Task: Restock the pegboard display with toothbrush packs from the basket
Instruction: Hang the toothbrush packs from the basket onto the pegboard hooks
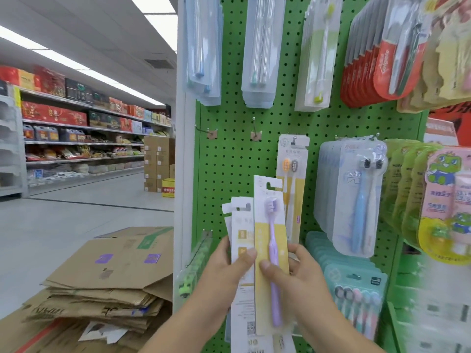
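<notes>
I stand before a green pegboard (229,159). My left hand (224,266) grips a fanned stack of white toothbrush packs (240,225), backs toward me. My right hand (293,271) pinches one yellow pack with a purple toothbrush (271,240), upright in front of the stack. Two bare hooks (204,129) (254,128) jut from the board above. To their right, a hook carries a similar yellow pack with orange and grey brushes (293,174). No basket shows in this view.
Clear toothbrush packs (260,52) hang along the top row, red packs (377,62) at upper right, blue-brush packs (354,194) and children's packs (446,200) at right. Flattened cardboard boxes (112,281) pile up at lower left. A shop aisle with shelves (76,128) runs left.
</notes>
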